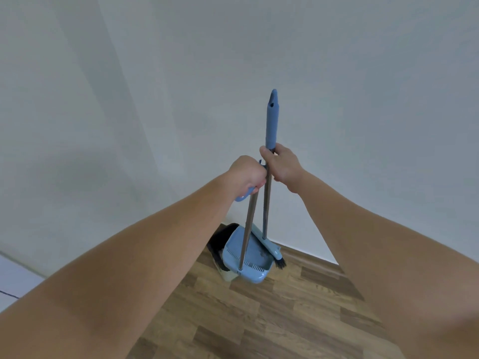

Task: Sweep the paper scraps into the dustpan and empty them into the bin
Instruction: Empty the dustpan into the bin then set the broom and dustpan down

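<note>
A blue long-handled dustpan (242, 257) stands on the wood floor against the white wall. My left hand (247, 176) grips the blue grip at the top of its metal pole. A broom (270, 117) with a blue handle top stands upright beside it, its blue head and dark bristles (278, 263) sitting at the pan's far right edge. My right hand (283, 164) grips the broom's metal shaft just under the blue grip. Behind the pan, a bin with a black liner (220, 242) is partly hidden. No paper scraps show.
The white wall (337, 99) fills most of the view, meeting the wood floor (259, 320) at a pale skirting line. A white surface (13, 278) shows at the left edge. Both my forearms reach in from the bottom corners.
</note>
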